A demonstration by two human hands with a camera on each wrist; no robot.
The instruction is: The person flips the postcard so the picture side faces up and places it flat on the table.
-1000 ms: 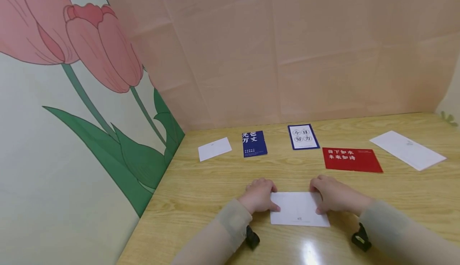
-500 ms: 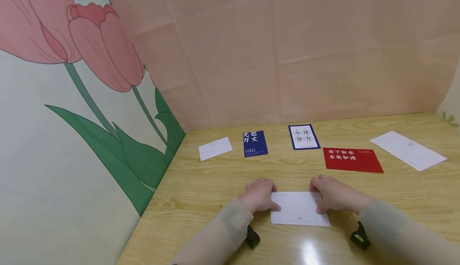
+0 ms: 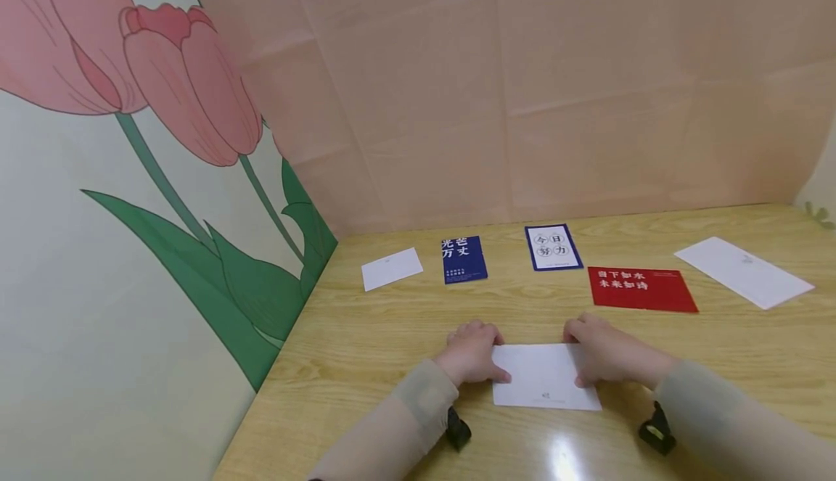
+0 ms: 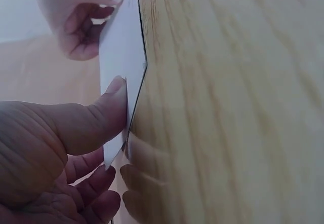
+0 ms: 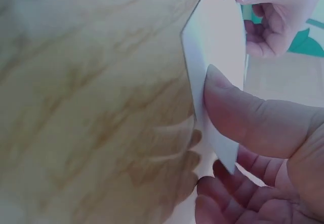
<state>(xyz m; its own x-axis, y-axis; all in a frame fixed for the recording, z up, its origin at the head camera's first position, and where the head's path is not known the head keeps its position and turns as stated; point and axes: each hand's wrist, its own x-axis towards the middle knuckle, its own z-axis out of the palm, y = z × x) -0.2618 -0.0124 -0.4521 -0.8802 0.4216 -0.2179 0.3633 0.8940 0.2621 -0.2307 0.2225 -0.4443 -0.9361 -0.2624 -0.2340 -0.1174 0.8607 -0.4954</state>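
Note:
A white postcard (image 3: 545, 373) with small print near its front edge lies sideways before the person, on the wooden table (image 3: 366, 365). My left hand (image 3: 472, 354) pinches its left end, thumb on the upper face and the other fingers curled at the edge. At the right end my right hand (image 3: 607, 350) grips it the same way. The left wrist view shows the left thumb (image 4: 96, 122) pressed on the card (image 4: 119, 46). Similarly, the right thumb (image 5: 253, 117) lies on the card (image 5: 217, 46) in the right wrist view. Parts of the fingers are hidden.
Behind the hands lie a small white card (image 3: 392, 269), a dark blue card (image 3: 464, 260), a blue-edged white card (image 3: 554, 247), a red card (image 3: 643, 289) and a larger white one on the right. A plain cloth (image 3: 522, 104) hangs behind the table; a tulip-patterned wall (image 3: 130, 285) borders its left.
Both hands keep their hold on the white postcard. Its far edge and the right hand appear very slightly higher in the head view; the other cards stay in place.

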